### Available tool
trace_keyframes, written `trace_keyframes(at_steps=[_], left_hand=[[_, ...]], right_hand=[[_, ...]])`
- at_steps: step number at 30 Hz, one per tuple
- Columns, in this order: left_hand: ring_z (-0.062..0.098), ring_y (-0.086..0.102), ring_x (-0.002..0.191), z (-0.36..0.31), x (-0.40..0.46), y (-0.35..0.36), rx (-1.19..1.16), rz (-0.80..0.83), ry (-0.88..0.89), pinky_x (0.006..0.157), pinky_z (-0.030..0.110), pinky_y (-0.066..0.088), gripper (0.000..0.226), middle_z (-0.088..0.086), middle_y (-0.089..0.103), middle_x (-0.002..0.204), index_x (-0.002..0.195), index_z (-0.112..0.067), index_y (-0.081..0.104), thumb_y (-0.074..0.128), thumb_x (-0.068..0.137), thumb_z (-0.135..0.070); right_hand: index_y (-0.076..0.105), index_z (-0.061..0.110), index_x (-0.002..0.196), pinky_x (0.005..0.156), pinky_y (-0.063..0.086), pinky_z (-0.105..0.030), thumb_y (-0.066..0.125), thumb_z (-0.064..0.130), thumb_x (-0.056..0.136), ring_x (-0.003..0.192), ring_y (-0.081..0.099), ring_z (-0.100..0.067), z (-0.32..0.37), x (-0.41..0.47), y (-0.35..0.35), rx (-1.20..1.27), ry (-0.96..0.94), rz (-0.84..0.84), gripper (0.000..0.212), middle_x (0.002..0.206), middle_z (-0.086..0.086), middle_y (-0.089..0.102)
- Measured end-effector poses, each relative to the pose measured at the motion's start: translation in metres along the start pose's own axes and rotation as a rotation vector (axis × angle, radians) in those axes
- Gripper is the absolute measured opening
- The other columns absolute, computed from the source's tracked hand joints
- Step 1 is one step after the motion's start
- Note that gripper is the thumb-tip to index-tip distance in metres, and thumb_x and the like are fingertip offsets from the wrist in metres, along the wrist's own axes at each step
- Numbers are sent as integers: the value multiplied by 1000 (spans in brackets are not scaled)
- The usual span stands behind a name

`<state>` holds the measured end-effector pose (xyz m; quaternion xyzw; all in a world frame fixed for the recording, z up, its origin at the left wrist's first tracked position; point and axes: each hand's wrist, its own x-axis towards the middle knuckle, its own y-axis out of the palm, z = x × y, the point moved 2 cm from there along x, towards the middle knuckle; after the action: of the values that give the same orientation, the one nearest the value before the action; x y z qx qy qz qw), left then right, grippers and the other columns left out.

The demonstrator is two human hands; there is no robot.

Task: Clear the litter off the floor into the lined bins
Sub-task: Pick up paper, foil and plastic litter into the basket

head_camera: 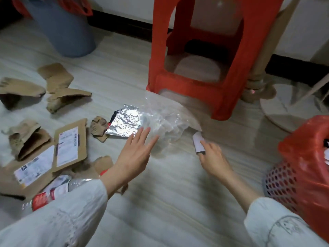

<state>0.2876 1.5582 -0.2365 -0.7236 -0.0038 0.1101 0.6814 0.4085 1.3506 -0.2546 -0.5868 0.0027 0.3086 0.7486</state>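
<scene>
Litter lies on the floor, most of it left of centre. A crumpled clear plastic bag sits at mid-floor, just in front of the red stool, with a piece of silver foil wrapper touching its left edge. Further left are torn cardboard pieces, a flattened carton with shipping labels, and a plastic bottle with a red label partly hidden by the left sleeve.

The right hand pinches a small white paper scrap between curled fingers, low over the floor. The left hand is spread flat, fingers straight, holding nothing, its fingertips at the near edge of the plastic bag; contact cannot be confirmed.

Two lined bins are present: a perforated basket with a red liner close on the right, and a blue-grey bin with a red liner, well apart at upper left.

Assessment: collection is under way, with most of the litter still down. The next move likely calls for the left hand to close on the bag, then a carry to the near basket; the light film may slip or drag the foil.
</scene>
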Motion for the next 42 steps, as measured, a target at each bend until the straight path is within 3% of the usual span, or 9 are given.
trace_keyframes(at_steps=[3,5,8,11,16,24,32,38,42], left_hand=[[34,-13,143,-7,47,4,56,-62,65,114,53,0,82,13,-12,157,148,-35,0,56,89,-33],[35,-18,142,-11,78,10,39,-46,38,112,60,-2,92,12,-19,155,145,-42,-10,58,84,-51],[37,-11,143,-13,104,33,-32,90,-54,106,69,2,100,10,0,157,142,-45,-17,57,77,-64],[36,14,139,-17,97,57,-30,218,-83,103,64,20,82,11,25,144,143,-47,1,57,84,-50],[33,39,118,-19,72,62,-82,160,-101,90,45,40,45,8,39,127,131,-35,36,48,91,-16],[30,45,107,-30,19,14,-140,57,-104,84,40,44,46,6,42,121,127,-33,39,45,88,-9],[32,50,101,-59,-24,-89,-313,-118,-120,81,41,46,45,7,47,112,128,-30,43,54,87,-16],[32,52,102,-128,-41,-149,-426,-233,-30,78,37,43,42,10,50,111,129,-28,45,56,88,-22],[31,54,101,-164,-44,-168,-537,-253,49,83,36,43,44,9,53,108,128,-27,47,59,86,-20]], right_hand=[[33,13,140,105,31,-39,33,39,92,131,32,-32,-1,40,12,20,-11,-66,55,144,-14,36],[35,9,138,104,32,-39,41,32,94,131,33,-35,-1,61,24,16,-22,-95,50,143,-15,36],[35,13,139,103,34,-39,47,27,93,131,32,-35,-4,72,45,-128,-44,-59,49,148,-15,29],[53,8,126,94,43,-46,57,11,86,115,45,-43,-9,67,57,-147,-83,-168,41,136,-22,45],[59,5,113,87,44,-46,57,1,76,104,50,-43,-14,48,62,-108,-116,-173,37,127,-19,52],[50,5,131,102,33,-30,44,-12,83,120,48,-32,-10,-21,21,274,-36,-276,52,131,-14,54],[60,10,117,84,42,-35,47,1,89,105,58,-30,-7,-108,-83,315,-61,-558,33,113,-10,65],[66,7,110,78,49,-41,56,-7,78,92,62,-33,-51,-175,-168,132,-126,-979,36,102,-11,69],[61,1,117,85,50,-48,54,-6,82,103,58,-39,-116,-195,-189,-64,45,-1028,37,113,-20,64]])
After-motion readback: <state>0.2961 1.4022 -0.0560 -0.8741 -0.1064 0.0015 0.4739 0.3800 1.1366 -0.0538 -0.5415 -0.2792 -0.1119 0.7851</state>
